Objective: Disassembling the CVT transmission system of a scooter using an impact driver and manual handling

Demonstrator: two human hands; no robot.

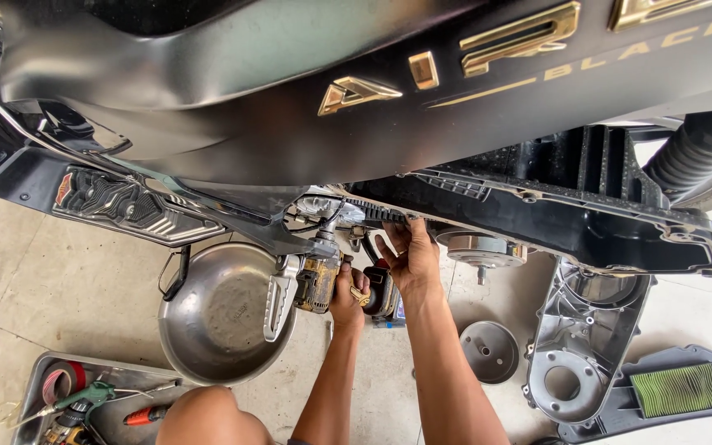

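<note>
Pale tiled floor (18, 272) lies under a black scooter (290, 124). At six o'clock, the left hand (348, 297) is wrapped tight around a yellow power drill (319, 280). Just beyond, toward one o'clock, the right hand (412, 257) rests half-open against the engine belt (377, 214).

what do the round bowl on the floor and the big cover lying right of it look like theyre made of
Bowl: looks like stainless steel, brushed grey with soft reflections and a thin rolled rim. Cover: probably cast aluminium, matte silver with moulded ribs and bolt holes. The tool in the left hand has a yellow and black body, likely plastic.
</note>
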